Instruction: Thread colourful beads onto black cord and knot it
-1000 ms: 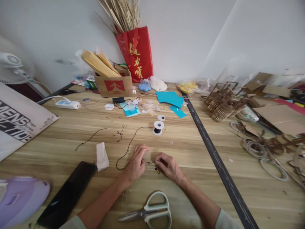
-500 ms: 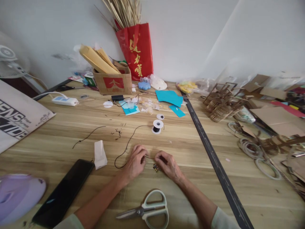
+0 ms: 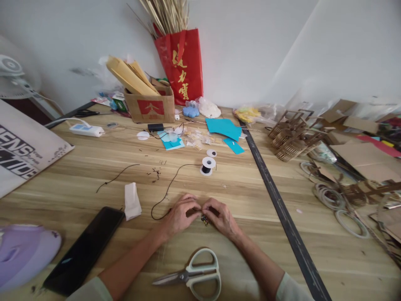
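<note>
My left hand (image 3: pixel 183 212) and my right hand (image 3: pixel 222 216) meet fingertip to fingertip over the wooden table. Both pinch at a thin black cord (image 3: pixel 169 188), which runs from a white spool (image 3: pixel 207 166) round to my left hand. What exactly sits between the fingertips is too small to make out. Just below them lies a little pile of dark and coloured beads (image 3: pixel 205 220), partly behind my right fingers. Scissors with pale green handles (image 3: pixel 194 274) rest on the table between my forearms, pointing left.
To the left lie a black phone (image 3: pixel 84 251), a folded white paper (image 3: pixel 132 201) and a loose cord piece (image 3: pixel 116 177). Small dark bits (image 3: pixel 154 173) are scattered beyond. Blue cards (image 3: pixel 223 128) and a cardboard box (image 3: pixel 150 104) stand farther back. Woven baskets (image 3: pixel 290 138) are at right.
My left hand has moved right, closing the gap, so its fingertips now meet those of my right hand. The stretch of cord visible between the hands is now hidden.
</note>
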